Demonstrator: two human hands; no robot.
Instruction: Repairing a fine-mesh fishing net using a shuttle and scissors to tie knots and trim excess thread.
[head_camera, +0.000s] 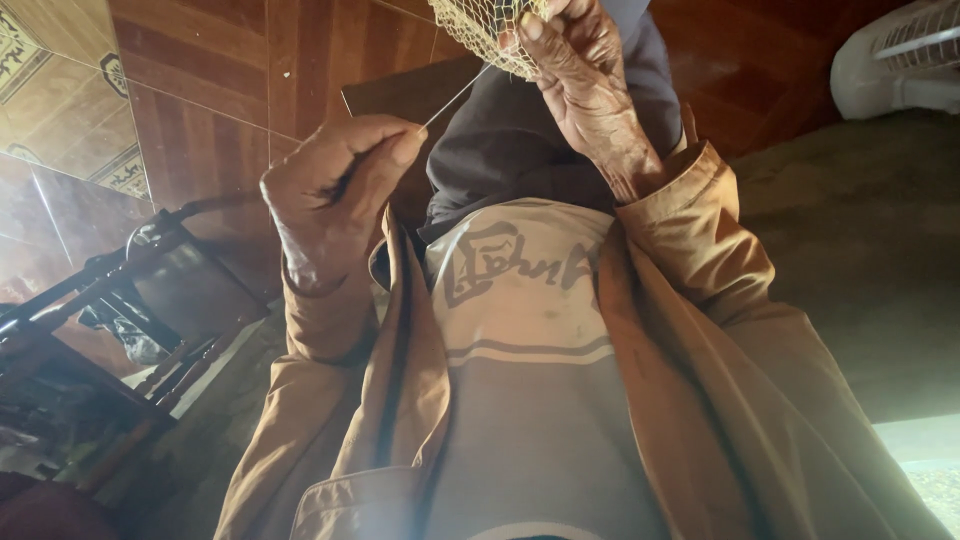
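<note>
While the left hand (335, 195) pinches one thread (455, 97), right-hand fingers (560, 45) grip one net (480, 30) — taut.

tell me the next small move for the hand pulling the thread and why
Probably keep drawing the left hand away from the net until the stitch snugs. The thread runs straight and taut from its pinched fingers up into the mesh, which the right hand grips at the edge. Whether the knot is already tight cannot be told.

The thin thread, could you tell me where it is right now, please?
In the head view, the thread runs taut at upper centre, from the left hand pinching it up to the yellow netting held by the right hand.
</note>
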